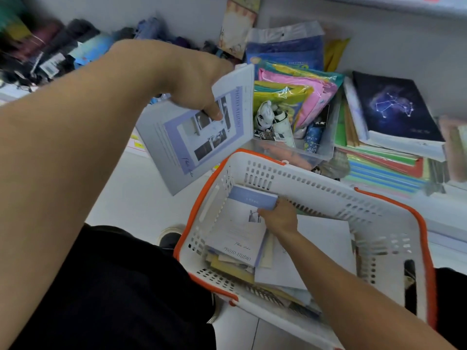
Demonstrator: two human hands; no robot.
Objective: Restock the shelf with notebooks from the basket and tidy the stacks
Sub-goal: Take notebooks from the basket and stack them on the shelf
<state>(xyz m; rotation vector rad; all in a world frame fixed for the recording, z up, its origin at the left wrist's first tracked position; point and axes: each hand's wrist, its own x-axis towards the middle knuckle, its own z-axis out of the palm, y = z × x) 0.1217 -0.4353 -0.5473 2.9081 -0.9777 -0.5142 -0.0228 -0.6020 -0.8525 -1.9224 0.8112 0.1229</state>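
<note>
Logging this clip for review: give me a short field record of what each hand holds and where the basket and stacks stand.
left hand: grips lilac photo album, raised above floor
right hand: inside basket, grip on a second photo album
basket contents: more notebooks, loosely piled
shelf: constellation notebook tops an uneven stack
clear bin: colourful packets

"PHOTO ALBUM" was read along the edge of the lilac album (199, 127) at frame centre, with an illegible signature below. The same words, upside down, were made out on the album in the basket (237, 238). Other labels were too blurred.
</note>
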